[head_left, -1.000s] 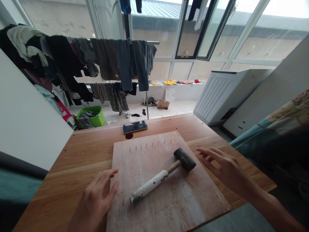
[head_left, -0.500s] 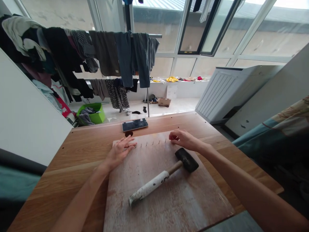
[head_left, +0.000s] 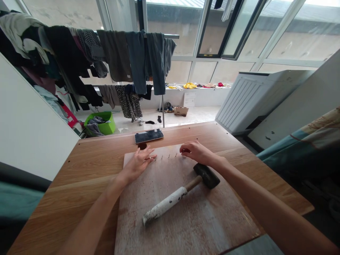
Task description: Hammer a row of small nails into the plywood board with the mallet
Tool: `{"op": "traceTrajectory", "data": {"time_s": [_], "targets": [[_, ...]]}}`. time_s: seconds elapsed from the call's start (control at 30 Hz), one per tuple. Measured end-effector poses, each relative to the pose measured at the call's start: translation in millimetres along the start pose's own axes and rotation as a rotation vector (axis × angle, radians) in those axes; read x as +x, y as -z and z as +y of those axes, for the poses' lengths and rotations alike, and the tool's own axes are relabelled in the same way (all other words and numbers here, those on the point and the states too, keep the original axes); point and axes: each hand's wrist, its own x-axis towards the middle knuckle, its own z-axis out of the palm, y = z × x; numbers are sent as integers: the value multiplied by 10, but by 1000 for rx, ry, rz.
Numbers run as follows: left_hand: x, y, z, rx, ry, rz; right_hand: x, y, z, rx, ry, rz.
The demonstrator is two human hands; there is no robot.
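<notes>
Wooden and scuffed, the flat board bears thin, upright nails.

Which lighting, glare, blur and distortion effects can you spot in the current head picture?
Head view: daylight pales the upper-right window; head view: glare patches mark the phone; head view, right: the white appliance leans, likely wide-lens distortion; head view, lower left: the teal cloth looks soft; head view, centre: the hammer reads clearly.
</notes>
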Motion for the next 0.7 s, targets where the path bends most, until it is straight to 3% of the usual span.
{"op": "traceTrajectory", "data": {"time_s": [0.13,0.37,0.5,0.7], "targets": [[22,-27,65,-34,9,30,19,23,-39,-16,10,40],[148,-120,212,15,-48,-29,147,-129,-134,-44,100,-23],[157,-135,261,-17,-38,34,158,-123,-179,-46,109,15],[290,-266,364,97,-29,-2,209,-228,-348,-26,138,6]]}}
